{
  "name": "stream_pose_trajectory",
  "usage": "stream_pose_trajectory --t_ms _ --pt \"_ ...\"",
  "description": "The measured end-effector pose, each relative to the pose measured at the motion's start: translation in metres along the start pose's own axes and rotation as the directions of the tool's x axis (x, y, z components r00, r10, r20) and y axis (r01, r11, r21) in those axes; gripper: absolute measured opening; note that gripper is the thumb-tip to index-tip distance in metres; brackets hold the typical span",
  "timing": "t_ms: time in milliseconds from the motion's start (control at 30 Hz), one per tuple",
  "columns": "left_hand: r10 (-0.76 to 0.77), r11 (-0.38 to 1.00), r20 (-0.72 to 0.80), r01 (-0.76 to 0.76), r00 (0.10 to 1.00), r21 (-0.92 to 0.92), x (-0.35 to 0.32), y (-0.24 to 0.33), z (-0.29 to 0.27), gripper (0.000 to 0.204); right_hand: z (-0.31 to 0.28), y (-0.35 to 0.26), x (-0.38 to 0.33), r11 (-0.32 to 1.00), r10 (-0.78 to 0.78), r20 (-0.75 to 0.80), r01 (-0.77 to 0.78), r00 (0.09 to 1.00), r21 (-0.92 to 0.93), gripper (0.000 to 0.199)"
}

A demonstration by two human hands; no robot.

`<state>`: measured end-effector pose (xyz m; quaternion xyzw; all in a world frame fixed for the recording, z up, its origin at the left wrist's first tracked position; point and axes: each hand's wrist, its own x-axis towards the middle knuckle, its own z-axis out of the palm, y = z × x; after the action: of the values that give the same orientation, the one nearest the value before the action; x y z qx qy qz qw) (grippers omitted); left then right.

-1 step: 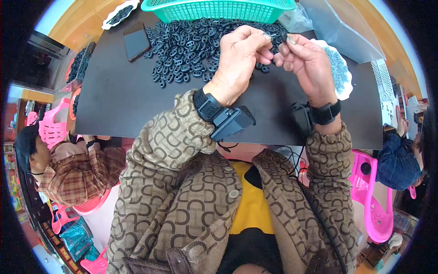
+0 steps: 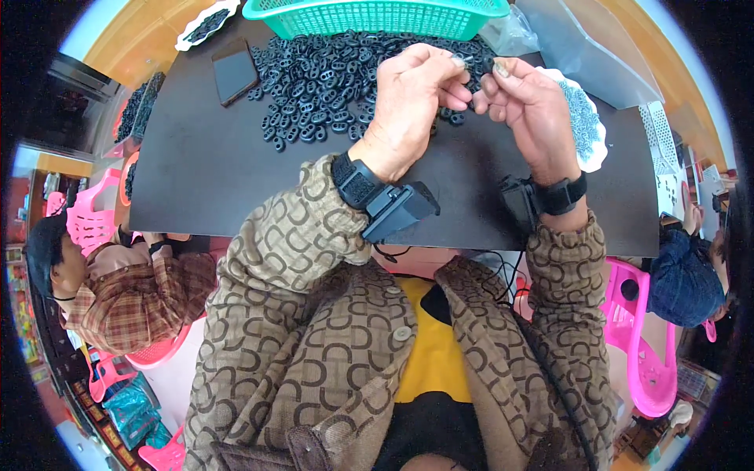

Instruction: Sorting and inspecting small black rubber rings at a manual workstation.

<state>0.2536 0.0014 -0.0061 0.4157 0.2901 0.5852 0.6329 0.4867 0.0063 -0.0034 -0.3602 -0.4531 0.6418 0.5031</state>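
Rings (image 2: 330, 86), small and black, lie in a heap on the dark table (image 2: 236, 173) in the upper middle of the frame. Left hand (image 2: 412, 94) and right hand (image 2: 526, 102) meet just above the heap, fingertips pinched narrowly around a small part; I cannot tell exactly what it is. Nothing shows a change. Green basket (image 2: 377, 16) at the top edge: its inside is hidden. White tray (image 2: 585, 125) at the right holds small dark pieces.
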Motion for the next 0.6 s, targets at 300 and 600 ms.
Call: stream_pose_trajectory --t_ms 300,600 --pt "-0.340 0.784 0.186 0.386 0.922 -0.486 0.034 -0.040 -0.026 0.022 0.022 0.014 -0.007 0.061 -0.432 0.485 0.561 0.760 -0.825 0.022" --pt "-0.312 0.611 0.327 0.452 0.892 -0.650 0.015 -0.035 -0.026 0.031 0.057 0.020 -0.010 0.251 -0.575 0.343 0.559 0.743 -0.790 0.031"
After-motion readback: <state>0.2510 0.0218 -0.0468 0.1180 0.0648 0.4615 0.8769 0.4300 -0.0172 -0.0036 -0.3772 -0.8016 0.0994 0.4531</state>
